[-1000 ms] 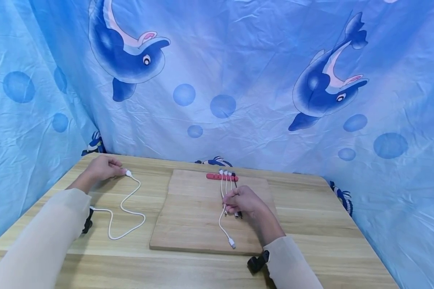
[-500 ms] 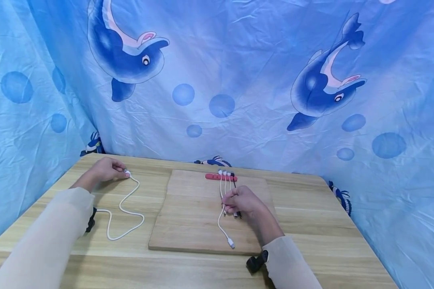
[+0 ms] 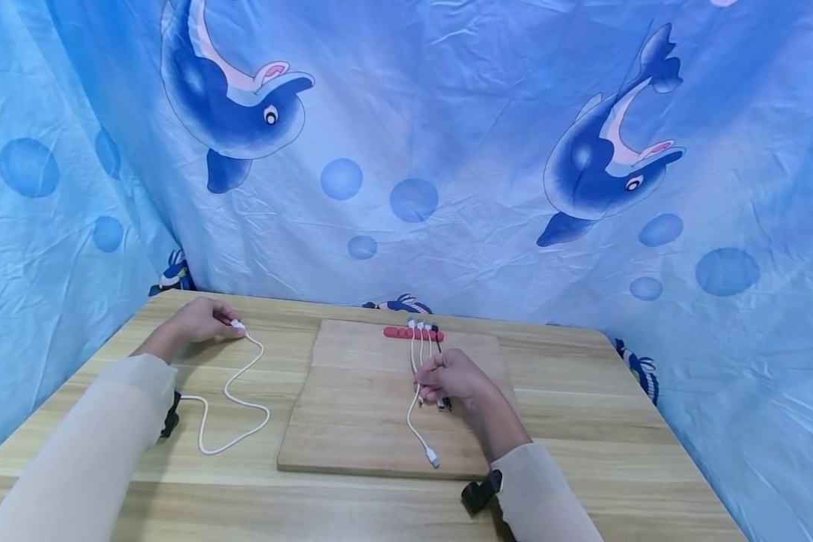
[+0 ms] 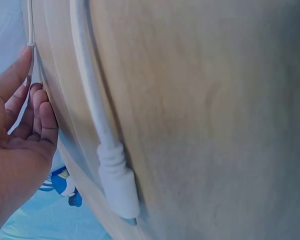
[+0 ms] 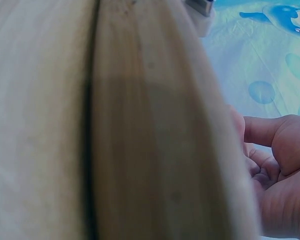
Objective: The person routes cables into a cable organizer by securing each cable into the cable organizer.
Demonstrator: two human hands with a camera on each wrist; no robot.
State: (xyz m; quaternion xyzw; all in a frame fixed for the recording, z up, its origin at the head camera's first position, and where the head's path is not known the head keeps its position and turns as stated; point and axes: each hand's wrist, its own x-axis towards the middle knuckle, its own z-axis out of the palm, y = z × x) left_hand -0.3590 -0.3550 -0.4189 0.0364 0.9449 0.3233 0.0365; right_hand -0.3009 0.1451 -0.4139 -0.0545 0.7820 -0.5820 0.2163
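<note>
At the table's left, my left hand (image 3: 205,320) pinches one plug end of a white charging cable (image 3: 231,395) between thumb and fingers. The rest of that cable loops loosely over the tabletop; its other plug (image 4: 119,187) lies close up in the left wrist view. My right hand (image 3: 457,379), over the wooden board (image 3: 352,399), pinches a white USB cable (image 3: 413,425) whose metal-tipped plug points towards me. Behind it, a red cable holder (image 3: 396,332) carries several white and black cables on its right side. My right fingers hide part of these cables; the right wrist view barely shows the fingertips.
The wooden table (image 3: 596,452) reaches back to a blue dolphin-printed curtain (image 3: 474,150), which also encloses both sides. Black wrist cameras (image 3: 479,494) sit under both cuffs, the right one near the board's front edge.
My left hand has shifted slightly right, and its fingers have moved on the plug, which now shows more between them. The right hand stays where it was, still pinching its cable.
</note>
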